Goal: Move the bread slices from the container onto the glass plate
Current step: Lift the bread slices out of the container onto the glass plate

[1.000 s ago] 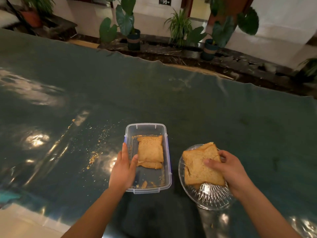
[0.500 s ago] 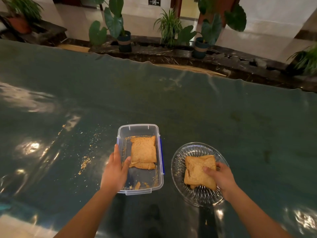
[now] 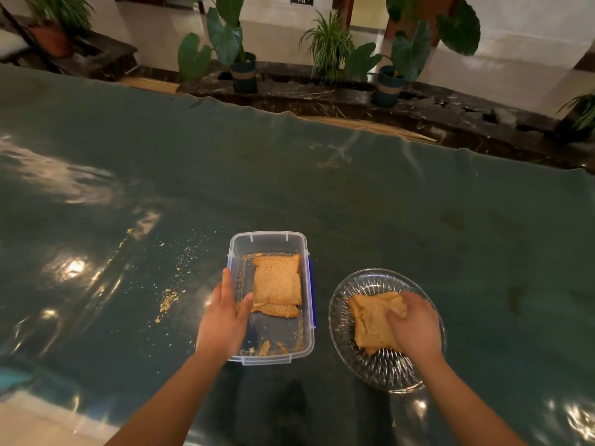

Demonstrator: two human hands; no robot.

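Two bread slices (image 3: 277, 280) wait in the clear container (image 3: 239, 252), just beside the left hand (image 3: 223, 320) clasping its side. Right hand (image 3: 415, 326) presses a slice (image 3: 370, 320) onto the glass plate (image 3: 341, 304). Next it should let go and reach back.

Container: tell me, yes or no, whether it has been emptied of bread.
No. Bread slices lie stacked inside the container, which the left hand grips by its side, while the right hand rests on the bread on the glass plate.

Open table (image 3: 418, 220) surrounds the container (image 3: 267, 243) and glass plate (image 3: 370, 281); a clear gap separates them.
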